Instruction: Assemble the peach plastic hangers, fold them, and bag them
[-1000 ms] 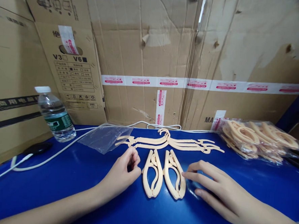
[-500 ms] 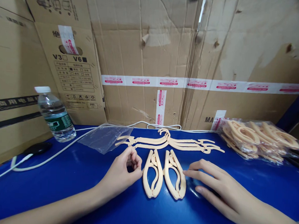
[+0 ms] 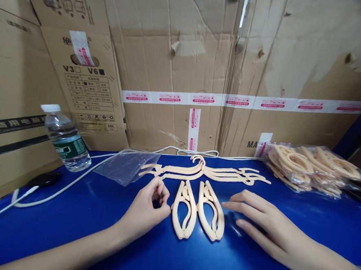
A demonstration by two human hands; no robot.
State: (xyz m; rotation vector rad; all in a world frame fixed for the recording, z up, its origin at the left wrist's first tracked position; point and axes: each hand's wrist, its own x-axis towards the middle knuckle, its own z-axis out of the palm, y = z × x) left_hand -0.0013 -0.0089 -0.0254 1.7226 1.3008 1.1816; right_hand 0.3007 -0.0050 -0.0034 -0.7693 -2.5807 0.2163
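Observation:
Two folded cream hangers lie side by side on the blue table, the left folded hanger (image 3: 175, 220) and the right folded hanger (image 3: 220, 223). My left hand (image 3: 151, 204) is curled beside the left one, its thumb tip close to that hanger's edge, and nothing shows between its fingers. To the right, my right hand (image 3: 263, 223) hovers palm down with fingers apart and holds nothing; a fingertip is by the right folded hanger's outer edge. Behind them lie unfolded cream hangers (image 3: 223, 174), overlapping, with their hooks towards the back.
An empty clear plastic bag (image 3: 123, 166) lies behind my left hand. Bagged hangers (image 3: 307, 167) are piled at the back right. A water bottle (image 3: 68, 140), a black mouse (image 3: 45, 179) and a white cable (image 3: 63, 191) are at left. Cardboard (image 3: 169, 126) stands behind.
My right hand has lifted slightly, and its fingertip has come off the right folded hanger's edge. My left hand and the hangers have stayed almost still.

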